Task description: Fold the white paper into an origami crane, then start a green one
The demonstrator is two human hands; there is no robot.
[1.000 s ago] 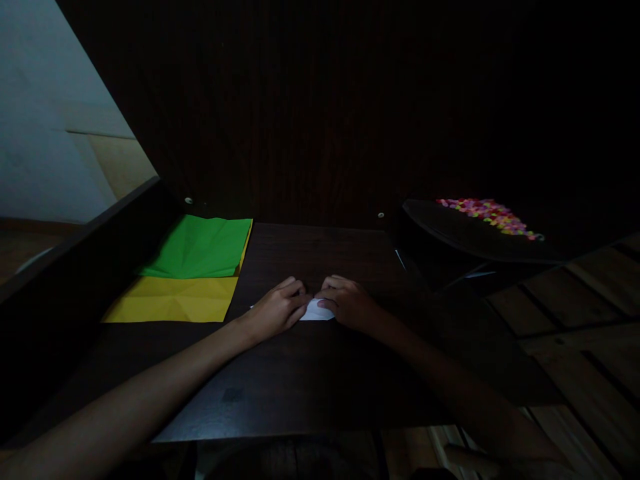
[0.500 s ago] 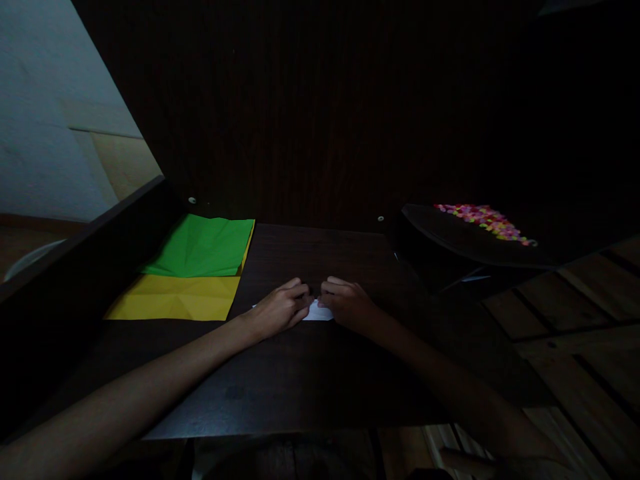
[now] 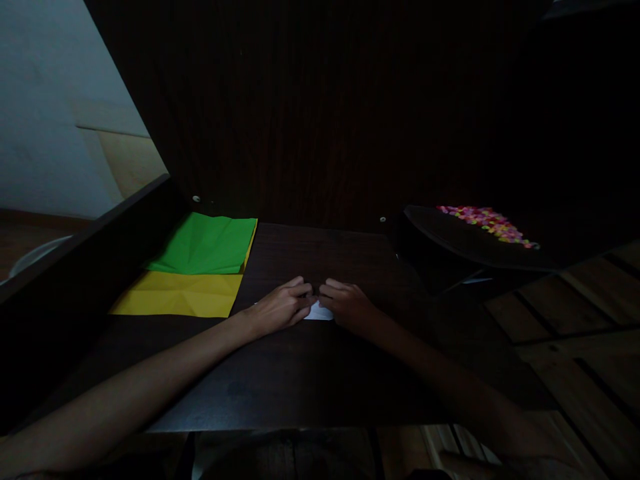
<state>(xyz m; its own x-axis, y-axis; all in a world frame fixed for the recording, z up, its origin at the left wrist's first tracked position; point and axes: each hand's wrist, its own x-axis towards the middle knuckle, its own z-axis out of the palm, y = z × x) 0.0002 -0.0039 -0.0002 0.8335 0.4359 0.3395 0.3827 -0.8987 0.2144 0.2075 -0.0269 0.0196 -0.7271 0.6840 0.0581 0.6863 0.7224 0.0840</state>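
Small folded white paper piece [image 3: 319,311] at frame centre showed plain white, no print. Flat green paper sheet [image 3: 205,244], centre left, was uniform bright green, creased. Flat yellow paper sheet [image 3: 179,295] below it was solid yellow. Wooden table top [image 3: 300,373] read dark brown. Heap of small beads [image 3: 487,223], right, was mixed pink, yellow, orange. Wall [image 3: 45,133], upper left, was pale grey-white.

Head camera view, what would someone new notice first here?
Brightest are the green sheet lying over the far part of a yellow sheet at the left of the dark table. At the centre, the left hand and right hand press a small white paper. Colourful beads lie far right.
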